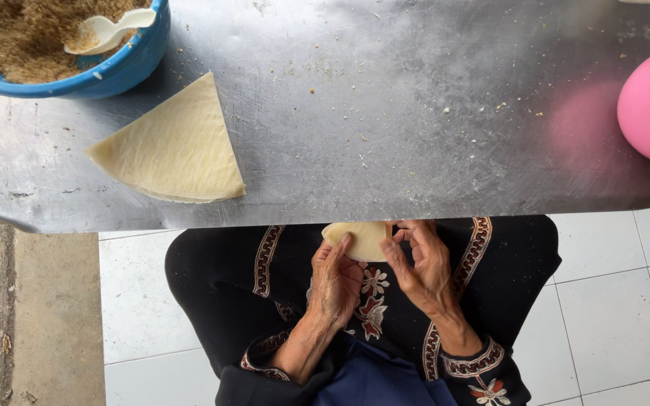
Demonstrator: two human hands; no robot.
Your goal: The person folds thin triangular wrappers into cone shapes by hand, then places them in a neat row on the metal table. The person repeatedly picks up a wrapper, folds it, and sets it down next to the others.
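Observation:
Both my hands are below the near edge of the steel table [385,113], over my lap. My left hand [334,280] and my right hand [420,263] hold a small pale folded pastry wrapper [361,237] between their fingertips, the fingers pinching its edges. On the table at the left lies a stack of cream, wedge-shaped pastry sheets [174,146]. A blue bowl [118,71] at the far left corner holds brown crumbly filling with a white plastic spoon [107,31] resting in it.
A pink bowl [641,113] with pale contents stands at the table's right edge. Crumbs are scattered over the steel top. Below are white floor tiles [611,316] and a concrete strip [31,316] at the left. My lap is covered by dark patterned clothing.

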